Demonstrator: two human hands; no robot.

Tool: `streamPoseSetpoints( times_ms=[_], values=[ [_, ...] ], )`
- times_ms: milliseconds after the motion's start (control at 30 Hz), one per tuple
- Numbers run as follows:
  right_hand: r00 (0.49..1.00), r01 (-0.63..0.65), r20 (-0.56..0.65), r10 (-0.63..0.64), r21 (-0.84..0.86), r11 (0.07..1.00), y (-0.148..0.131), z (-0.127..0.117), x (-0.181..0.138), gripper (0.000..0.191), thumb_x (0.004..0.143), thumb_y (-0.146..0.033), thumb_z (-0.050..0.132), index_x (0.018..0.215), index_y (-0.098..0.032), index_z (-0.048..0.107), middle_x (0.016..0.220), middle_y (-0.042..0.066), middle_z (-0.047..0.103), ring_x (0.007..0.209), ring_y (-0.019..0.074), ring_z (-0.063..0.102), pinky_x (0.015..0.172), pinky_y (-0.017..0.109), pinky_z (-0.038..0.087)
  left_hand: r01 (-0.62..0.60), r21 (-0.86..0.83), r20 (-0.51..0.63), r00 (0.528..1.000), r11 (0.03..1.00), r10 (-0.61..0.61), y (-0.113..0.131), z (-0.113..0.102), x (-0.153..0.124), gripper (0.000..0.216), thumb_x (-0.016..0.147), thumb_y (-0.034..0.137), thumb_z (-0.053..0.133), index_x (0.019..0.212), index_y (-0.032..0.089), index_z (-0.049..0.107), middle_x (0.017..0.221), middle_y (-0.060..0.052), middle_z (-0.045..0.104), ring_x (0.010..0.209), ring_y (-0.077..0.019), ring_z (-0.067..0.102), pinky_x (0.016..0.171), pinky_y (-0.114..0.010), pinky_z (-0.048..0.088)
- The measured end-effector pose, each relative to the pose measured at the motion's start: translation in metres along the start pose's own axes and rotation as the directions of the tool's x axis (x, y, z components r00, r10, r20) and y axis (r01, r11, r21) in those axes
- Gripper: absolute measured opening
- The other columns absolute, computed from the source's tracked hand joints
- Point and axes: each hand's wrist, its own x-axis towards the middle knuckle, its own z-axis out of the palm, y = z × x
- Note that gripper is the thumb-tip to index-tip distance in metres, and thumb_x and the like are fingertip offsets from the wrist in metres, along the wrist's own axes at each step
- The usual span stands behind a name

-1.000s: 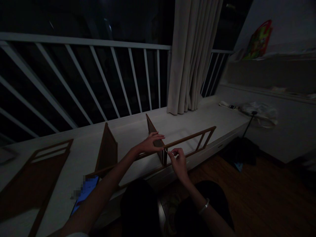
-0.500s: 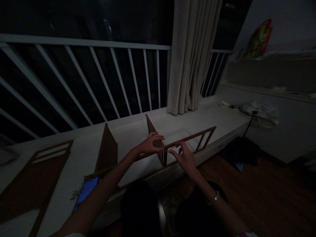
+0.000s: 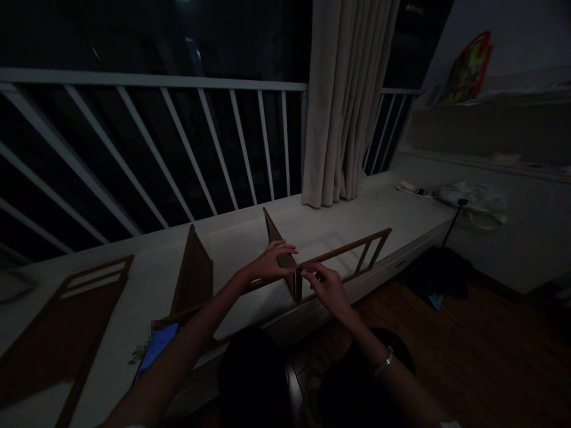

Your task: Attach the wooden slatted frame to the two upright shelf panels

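Note:
A brown wooden frame [image 3: 345, 245] stands on the white ledge, with upright panels joined to it. My left hand [image 3: 270, 263] grips the end of the middle upright panel [image 3: 273, 229], thumb on the near side and fingers over its top edge. At the corner where this panel meets the frame, my right hand [image 3: 328, 290] is closed in a pinch. A thin, light-coloured rod, too small to name, is between its fingertips. Another upright wooden panel [image 3: 194, 273] stands further left.
A flat wooden panel with a slatted end [image 3: 66, 321] lies on the ledge [image 3: 232, 238] at left. Beside my left forearm is a phone with a lit blue screen [image 3: 156, 348]. White railing [image 3: 214, 148] and a curtain [image 3: 339, 119] stand behind; a dark bag-like heap [image 3: 437, 273] is on the floor.
My right hand has turned and shifted slightly at the corner; the thin rod that showed between its fingers is now mostly hidden. My left hand stays on the panel.

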Motion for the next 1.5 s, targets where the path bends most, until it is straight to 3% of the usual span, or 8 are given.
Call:
streamPoseSetpoints(
  times_ms=[167,333,567,733,1000,1167,1333,1500],
  values=[
    [0.994,0.097,0.05,-0.093,-0.098,0.99,-0.007,-0.002,0.001,0.02,0.078,-0.034,0.046,0.09,-0.024,0.059,0.086,0.002,0.063,0.074,0.0152,0.058,0.065,0.024,0.041,0.034,-0.07,0.083,0.996,0.997,-0.028,-0.001,-0.006,0.001,0.048,0.069,0.042,0.055,0.115,0.028,0.045,0.124,-0.003,0.04,0.122,-0.0195,0.019,0.1,-0.038,0.019],
    [0.995,0.088,0.053,-0.081,-0.127,0.988,-0.009,-0.002,0.003,0.018,0.077,-0.033,0.048,0.087,-0.025,0.06,0.083,0.001,0.064,0.072,0.0151,0.058,0.065,0.025,0.042,0.051,-0.1,0.108,0.993,0.994,-0.041,-0.003,-0.012,0.002,0.044,0.075,0.039,0.049,0.117,0.03,0.042,0.133,-0.001,0.027,0.122,-0.0181,0.02,0.101,-0.038,0.018],
    [1.0,-0.015,0.022,0.015,0.011,1.0,-0.003,-0.001,0.004,0.017,0.072,-0.038,0.054,0.078,-0.023,0.06,0.072,0.0,0.063,0.059,0.0127,0.057,0.056,0.024,0.043,0.051,-0.083,0.071,0.996,0.995,-0.046,-0.008,-0.005,0.002,0.053,0.068,0.045,0.055,0.116,0.027,0.043,0.129,-0.004,0.033,0.121,-0.0185,0.022,0.1,-0.037,0.021],
    [0.991,-0.137,0.025,0.135,0.229,0.964,0.001,0.008,0.001,0.02,0.07,-0.04,0.054,0.076,-0.021,0.057,0.069,0.001,0.062,0.053,0.0116,0.056,0.048,0.022,0.043,0.039,-0.082,0.067,0.997,0.996,-0.033,-0.01,-0.003,0.002,0.05,0.066,0.047,0.056,0.111,0.026,0.048,0.122,-0.004,0.041,0.12,-0.0179,0.023,0.099,-0.036,0.021],
    [0.938,-0.33,0.122,0.324,0.596,0.732,-0.005,0.027,-0.008,0.031,0.069,-0.047,0.053,0.081,-0.019,0.048,0.057,0.0,0.061,0.043,0.0107,0.054,0.037,0.018,0.035,0.032,-0.054,0.082,0.996,0.998,-0.028,-0.011,-0.003,0.002,0.053,0.062,0.048,0.059,0.11,0.026,0.048,0.123,-0.004,0.039,0.121,-0.0193,0.021,0.1,-0.037,0.02],
    [0.908,-0.33,0.064,0.414,0.72,0.611,-0.011,0.04,-0.014,0.03,0.067,-0.043,0.058,0.081,-0.018,0.049,0.06,0.001,0.062,0.055,0.012,0.059,0.048,0.02,0.041,0.025,-0.042,0.077,0.997,0.999,-0.022,-0.009,-0.004,0.001,0.052,0.063,0.048,0.058,0.109,0.026,0.048,0.123,-0.004,0.039,0.121,-0.0199,0.02,0.1,-0.037,0.02],
    [0.86,-0.357,0.115,0.497,0.831,0.425,-0.015,0.046,-0.018,0.026,0.069,-0.043,0.056,0.077,-0.018,0.052,0.069,0.002,0.063,0.064,0.0128,0.06,0.062,0.025,0.047,0.022,-0.022,0.008,1.0,1.0,-0.022,-0.007,0.0,0.001,0.038,0.073,0.046,0.048,0.103,0.024,0.053,0.115,-0.004,0.046,0.116,-0.0193,0.027,0.098,-0.038,0.022],
    [0.813,-0.378,0.176,0.556,0.885,0.273,-0.019,0.046,-0.019,0.021,0.064,-0.035,0.063,0.073,-0.019,0.053,0.069,0.001,0.062,0.067,0.0124,0.06,0.066,0.025,0.049,0.013,0.016,-0.017,1.0,1.0,-0.013,-0.007,0.001,0.003,0.038,0.072,0.048,0.048,0.1,0.023,0.055,0.11,-0.004,0.049,0.112,-0.0198,0.03,0.096,-0.037,0.024]
  ],
)
